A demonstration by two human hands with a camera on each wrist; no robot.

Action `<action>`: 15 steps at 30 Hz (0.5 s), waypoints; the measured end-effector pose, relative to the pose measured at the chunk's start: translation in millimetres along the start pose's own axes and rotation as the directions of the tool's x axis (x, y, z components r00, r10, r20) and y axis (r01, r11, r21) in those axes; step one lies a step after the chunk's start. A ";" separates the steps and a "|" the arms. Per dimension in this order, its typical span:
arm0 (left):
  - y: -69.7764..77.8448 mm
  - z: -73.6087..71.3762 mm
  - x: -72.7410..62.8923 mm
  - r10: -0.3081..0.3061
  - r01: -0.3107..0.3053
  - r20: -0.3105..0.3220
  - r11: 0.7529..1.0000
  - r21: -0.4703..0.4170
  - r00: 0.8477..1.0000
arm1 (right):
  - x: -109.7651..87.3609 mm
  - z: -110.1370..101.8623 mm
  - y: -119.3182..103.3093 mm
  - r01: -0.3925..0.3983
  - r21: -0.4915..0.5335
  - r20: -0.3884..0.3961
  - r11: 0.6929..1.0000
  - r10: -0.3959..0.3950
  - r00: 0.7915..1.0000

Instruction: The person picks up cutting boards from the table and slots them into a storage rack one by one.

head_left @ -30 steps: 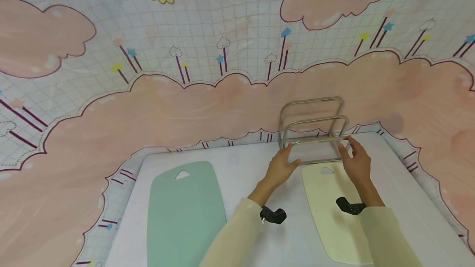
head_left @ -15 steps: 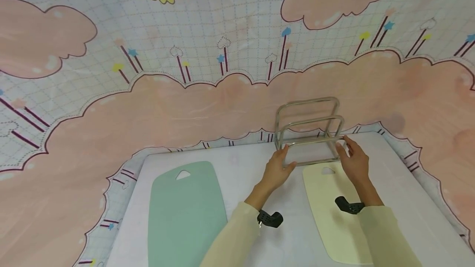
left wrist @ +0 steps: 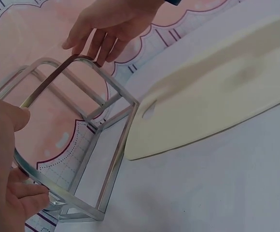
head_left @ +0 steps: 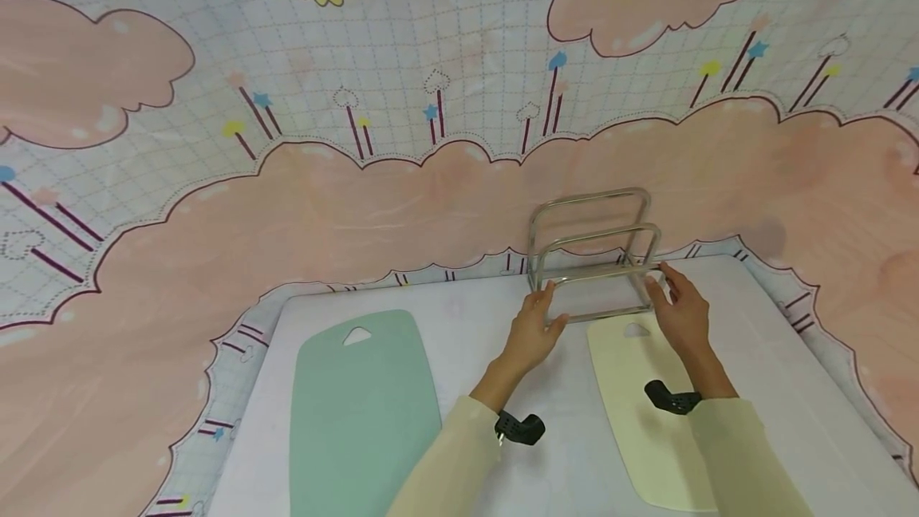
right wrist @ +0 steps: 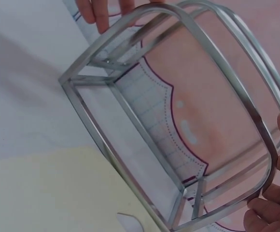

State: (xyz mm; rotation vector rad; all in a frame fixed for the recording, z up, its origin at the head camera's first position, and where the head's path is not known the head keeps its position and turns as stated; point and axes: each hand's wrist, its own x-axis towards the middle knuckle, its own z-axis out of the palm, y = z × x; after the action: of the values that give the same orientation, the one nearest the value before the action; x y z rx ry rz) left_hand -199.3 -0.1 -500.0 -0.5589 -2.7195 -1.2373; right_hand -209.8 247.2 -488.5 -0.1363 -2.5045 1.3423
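Observation:
A silver metal wire rack [head_left: 606,314] with several upright loops stands at the back of the white table. My left hand [head_left: 527,337] holds its left front corner; in the left wrist view the thumb lies over the bar and the fingers curl beneath. On the opposite corner my right hand [head_left: 685,317] grips the front loop, thumb and fingers around the bar in the right wrist view [right wrist: 270,198]. Flat in front of the rack lies a cream cutting board [head_left: 639,413] with a handle hole, its far end close to the rack's base and partly under my right arm.
A larger green cutting board [head_left: 362,421] lies flat on the left, partly covered by my left sleeve [head_left: 448,457]. Behind the white table [head_left: 474,317] hangs a cloth [head_left: 402,214] printed with clouds, close behind the rack.
The rack has slid slightly left along the back of the table, with both hands moving along on it. Both cutting boards stay where they were.

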 end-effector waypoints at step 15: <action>-7.1 -3.2 -10.5 0.073 -0.070 -0.079 0.996 0.049 0.994 | -0.5 5.5 -2.7 0.020 0.022 0.021 1.000 -0.020 1.000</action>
State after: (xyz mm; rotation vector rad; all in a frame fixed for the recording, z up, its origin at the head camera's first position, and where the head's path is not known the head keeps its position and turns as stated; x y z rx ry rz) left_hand -192.4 -9.7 -505.5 -0.5823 -2.6297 -1.1519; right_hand -210.9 241.2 -489.3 -0.0927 -2.5009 1.3700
